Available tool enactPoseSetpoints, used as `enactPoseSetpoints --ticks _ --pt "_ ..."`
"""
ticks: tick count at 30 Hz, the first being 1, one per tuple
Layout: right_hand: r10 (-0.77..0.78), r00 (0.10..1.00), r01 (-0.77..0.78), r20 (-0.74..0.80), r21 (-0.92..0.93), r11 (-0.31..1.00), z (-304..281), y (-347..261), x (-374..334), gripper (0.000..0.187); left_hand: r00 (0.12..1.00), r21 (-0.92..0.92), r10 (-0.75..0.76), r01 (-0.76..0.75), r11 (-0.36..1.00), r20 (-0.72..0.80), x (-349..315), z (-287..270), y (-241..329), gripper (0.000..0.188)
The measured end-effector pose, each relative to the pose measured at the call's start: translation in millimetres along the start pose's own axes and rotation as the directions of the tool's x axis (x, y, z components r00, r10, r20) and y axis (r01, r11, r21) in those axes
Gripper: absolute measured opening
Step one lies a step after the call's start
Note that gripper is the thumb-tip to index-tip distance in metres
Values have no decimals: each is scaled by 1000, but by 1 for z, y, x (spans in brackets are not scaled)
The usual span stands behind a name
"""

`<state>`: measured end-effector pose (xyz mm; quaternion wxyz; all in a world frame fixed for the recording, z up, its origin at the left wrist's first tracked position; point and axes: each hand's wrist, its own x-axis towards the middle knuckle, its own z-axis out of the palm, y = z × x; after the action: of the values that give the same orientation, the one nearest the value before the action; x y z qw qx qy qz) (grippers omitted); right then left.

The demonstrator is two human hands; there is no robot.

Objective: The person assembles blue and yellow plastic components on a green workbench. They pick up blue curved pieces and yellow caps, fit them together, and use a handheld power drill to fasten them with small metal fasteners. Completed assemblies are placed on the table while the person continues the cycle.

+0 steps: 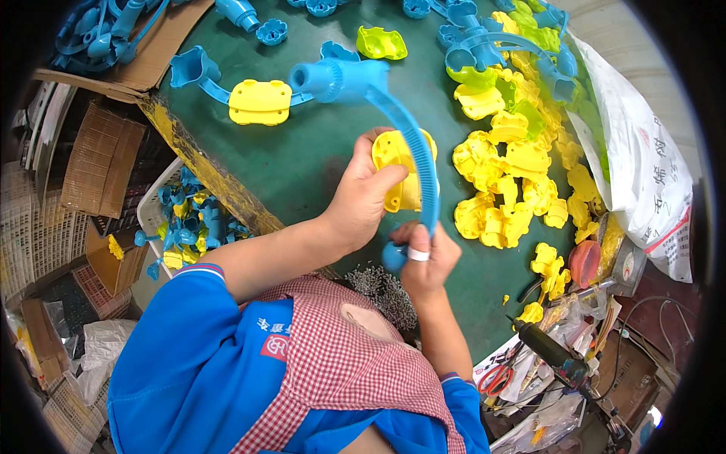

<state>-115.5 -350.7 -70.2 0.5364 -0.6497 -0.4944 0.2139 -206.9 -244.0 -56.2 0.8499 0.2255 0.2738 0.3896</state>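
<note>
In front of me, my left hand [361, 188] is closed on a yellow moulded plastic cover [392, 151], its thumb pressed across the face. My right hand [429, 261], with a white band round one finger, grips the lower end of a blue curved plastic arm [427, 178]. That ribbed arm arcs upward past the cover to a thick blue tubular head [340, 81]. The arm partly hides the cover's right side; I cannot tell whether the two are joined. Beyond my left hand, another blue arm [218, 92] lies on the table with a yellow cover [259, 103] on it.
Yellow covers [522, 157] are heaped on the green table [318, 155] at right, beside a white sack [639, 159]. Small metal screws [380, 290] lie near the front edge. A dark power screwdriver [552, 349] and red-handled scissors [496, 380] sit lower right. A bin [155, 200] of parts stands left.
</note>
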Motion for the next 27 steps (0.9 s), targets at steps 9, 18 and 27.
enactPoseSetpoints --ticks 9,18,27 --pt "-16 997 -1 79 212 977 22 -9 2 38 996 -377 -44 71 924 79 -21 19 31 40" --pt "48 817 -351 574 431 831 24 -6 47 38 992 120 122 -122 985 0 -12 -36 64 61" --pt "-8 708 -336 706 347 876 55 -16 78 42 900 262 434 -408 875 -47 -22 -55 74 62"
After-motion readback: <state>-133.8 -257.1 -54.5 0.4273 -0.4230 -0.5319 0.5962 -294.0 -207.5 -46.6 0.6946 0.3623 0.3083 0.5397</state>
